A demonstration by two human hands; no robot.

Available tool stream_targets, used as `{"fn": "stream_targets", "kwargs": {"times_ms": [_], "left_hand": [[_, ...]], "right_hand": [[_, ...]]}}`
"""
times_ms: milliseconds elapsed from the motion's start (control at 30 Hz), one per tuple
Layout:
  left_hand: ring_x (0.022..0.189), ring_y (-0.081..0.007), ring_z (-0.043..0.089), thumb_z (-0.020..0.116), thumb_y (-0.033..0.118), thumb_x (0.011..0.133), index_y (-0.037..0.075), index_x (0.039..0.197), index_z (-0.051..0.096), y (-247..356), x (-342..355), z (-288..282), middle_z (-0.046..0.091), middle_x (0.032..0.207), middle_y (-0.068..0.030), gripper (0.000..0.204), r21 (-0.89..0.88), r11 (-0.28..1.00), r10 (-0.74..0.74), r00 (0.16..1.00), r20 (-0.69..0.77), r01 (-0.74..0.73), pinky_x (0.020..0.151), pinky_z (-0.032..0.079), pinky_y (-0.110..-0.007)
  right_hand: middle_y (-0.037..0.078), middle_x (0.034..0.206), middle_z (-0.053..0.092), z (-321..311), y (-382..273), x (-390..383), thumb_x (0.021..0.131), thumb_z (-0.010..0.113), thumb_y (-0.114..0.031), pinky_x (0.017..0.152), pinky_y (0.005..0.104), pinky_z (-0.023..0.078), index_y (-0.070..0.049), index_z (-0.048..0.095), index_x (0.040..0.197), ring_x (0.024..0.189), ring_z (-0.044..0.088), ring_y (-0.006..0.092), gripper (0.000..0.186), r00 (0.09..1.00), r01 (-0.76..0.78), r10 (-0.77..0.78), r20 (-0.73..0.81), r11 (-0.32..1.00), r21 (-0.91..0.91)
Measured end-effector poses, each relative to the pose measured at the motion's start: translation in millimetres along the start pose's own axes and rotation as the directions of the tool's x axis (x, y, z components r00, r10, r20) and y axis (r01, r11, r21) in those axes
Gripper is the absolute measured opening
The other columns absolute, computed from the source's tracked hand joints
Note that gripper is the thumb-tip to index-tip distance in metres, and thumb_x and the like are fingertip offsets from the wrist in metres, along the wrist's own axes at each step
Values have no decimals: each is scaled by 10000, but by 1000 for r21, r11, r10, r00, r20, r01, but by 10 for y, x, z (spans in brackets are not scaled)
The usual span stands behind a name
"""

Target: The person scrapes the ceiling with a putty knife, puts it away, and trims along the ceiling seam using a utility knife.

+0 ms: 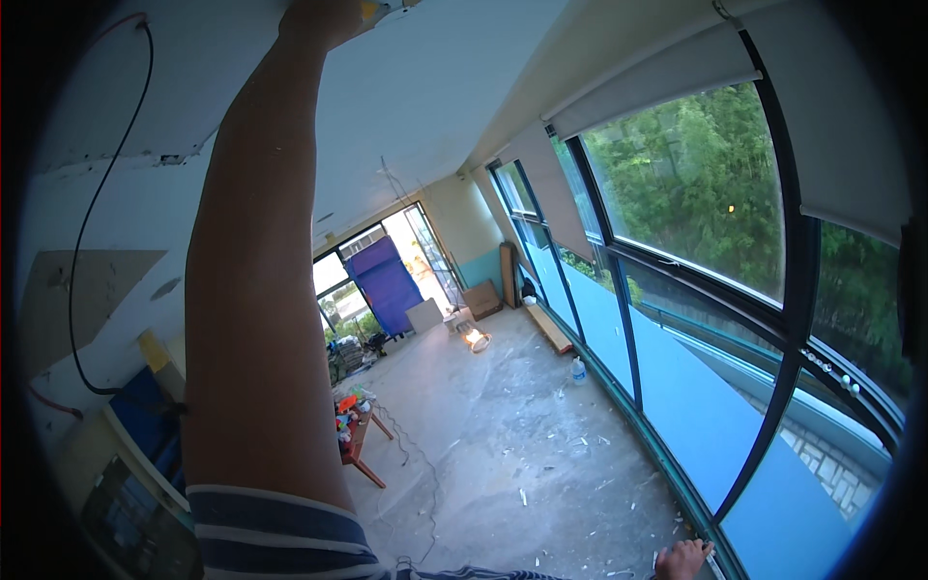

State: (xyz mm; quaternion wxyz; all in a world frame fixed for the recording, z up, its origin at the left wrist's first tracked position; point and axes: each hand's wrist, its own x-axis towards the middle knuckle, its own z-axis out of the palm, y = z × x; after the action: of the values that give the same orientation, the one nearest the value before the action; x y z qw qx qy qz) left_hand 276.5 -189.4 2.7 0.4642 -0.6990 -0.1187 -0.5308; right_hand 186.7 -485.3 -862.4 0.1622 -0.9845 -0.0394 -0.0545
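Note:
My left arm reaches up to the white ceiling point(425, 87), and my left hand point(319, 21) is cut off by the top edge, beside a small yellow and grey object point(372, 12); its fingers are hidden, so I cannot tell what it holds. Low at the right, near the window's dark frame, my right hand point(681, 561) has curled fingers around something pale that I cannot make out. A dark hanging cable point(97, 193) loops down from the ceiling to the left of my arm.
Tall windows point(681, 188) line the right wall. The debris-strewn floor point(512, 425) has loose cords, a water bottle point(578, 370), a wooden plank point(549, 324) and a lit lamp point(474, 338). A small red table point(367, 445) holds clutter. A purple panel point(382, 285) stands at the bright doorway.

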Motion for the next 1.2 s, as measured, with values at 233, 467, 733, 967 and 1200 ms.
{"fn": "stream_targets", "kwargs": {"times_ms": [233, 467, 733, 967, 1200], "left_hand": [[980, -288, 649, 550, 237, 932, 108, 1129, 658, -394, 64, 512, 678, 1069, -121, 259, 192, 978, 119, 970, -213, -78, 873, 511, -423], [981, -296, 650, 510, 186, 919, 99, 1123, 663, -74, 41, 261, 683, 1056, -129, 269, 138, 990, 35, 997, -76, -24, 871, 510, -440], [1063, -294, 619, 511, 186, 922, 100, 1173, 636, -34, 51, 283, 655, 1142, -119, 293, 102, 994, -26, 999, -46, 30, 914, 495, -432], [1082, -290, 612, 498, 183, 926, 108, 1181, 632, -19, -26, 199, 647, 1166, -112, 298, 61, 997, -36, 990, -133, 44, 922, 493, -432], [1082, -291, 614, 467, 161, 937, 123, 1204, 621, -43, 90, 340, 636, 1198, -108, 310, 69, 994, -83, 995, 53, 80, 919, 496, -424]], "right_hand": [[95, 855, 686, 115, 50, 20, 774, 574, -317, 900, 505, 378, -96, 690, 751, 922, 588, 296, 250, 998, 47, -47, -46, 999, -7], [82, 850, 678, 105, 55, 2, 765, 571, -317, 886, 487, 379, -106, 669, 725, 917, 584, 284, 237, 993, 53, -54, -105, 998, -15], [74, 816, 664, 146, 94, 3, 743, 579, -306, 865, 473, 385, -118, 653, 704, 891, 579, 287, 206, 991, 51, -50, -121, 999, 2], [65, 810, 650, 319, 141, 7, 703, 601, -295, 858, 470, 386, -128, 629, 686, 881, 574, 281, 170, 968, 87, -81, -237, 996, 16], [59, 844, 656, 394, 177, -4, 740, 580, -306, 884, 468, 370, -130, 642, 715, 932, 567, 266, 189, 980, 59, -58, -190, 998, 1]]}}
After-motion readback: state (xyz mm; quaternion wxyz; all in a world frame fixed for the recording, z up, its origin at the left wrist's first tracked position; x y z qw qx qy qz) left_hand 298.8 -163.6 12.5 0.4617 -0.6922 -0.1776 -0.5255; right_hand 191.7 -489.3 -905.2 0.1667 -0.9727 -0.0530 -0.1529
